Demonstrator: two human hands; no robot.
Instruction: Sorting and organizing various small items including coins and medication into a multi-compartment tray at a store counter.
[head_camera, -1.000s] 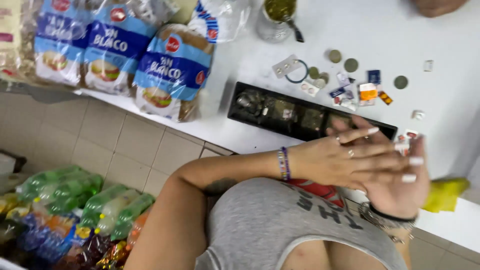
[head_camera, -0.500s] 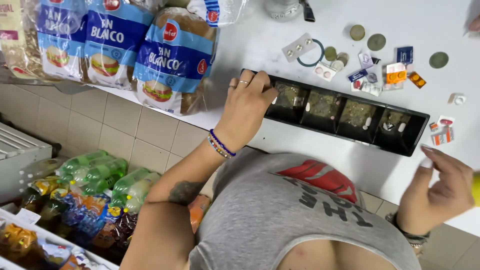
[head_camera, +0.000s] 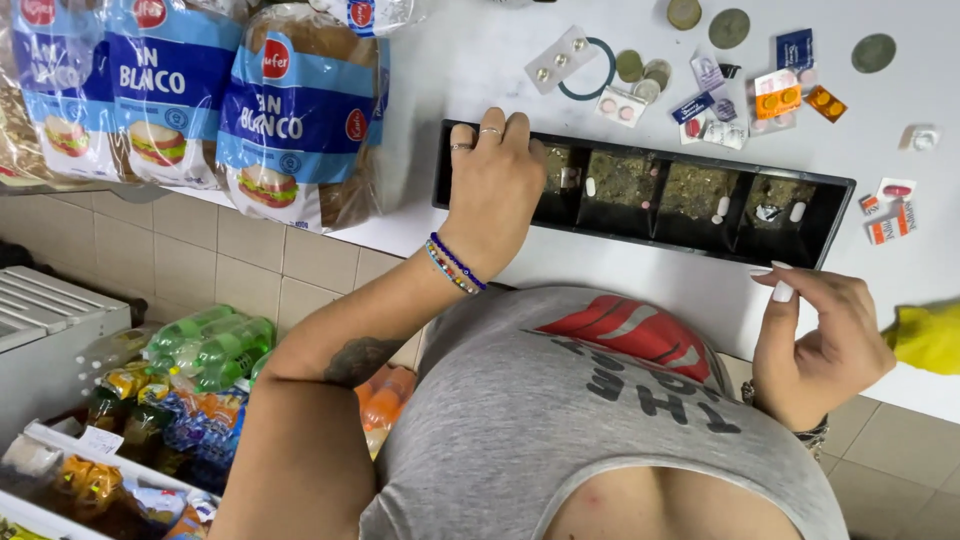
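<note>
While gripped, black tray (head_camera: 800, 225), pills (head_camera: 722, 207) inside

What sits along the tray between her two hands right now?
Head view: between the left hand and right hand run the black tray's compartments, lined with grimy residue, holding a few white pills.

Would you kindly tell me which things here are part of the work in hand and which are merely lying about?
In hand: black tray under the left hand; right hand by its right end; pills inside it.
Lying about: bread bags, coins, blister packs, yellow cloth.
</note>
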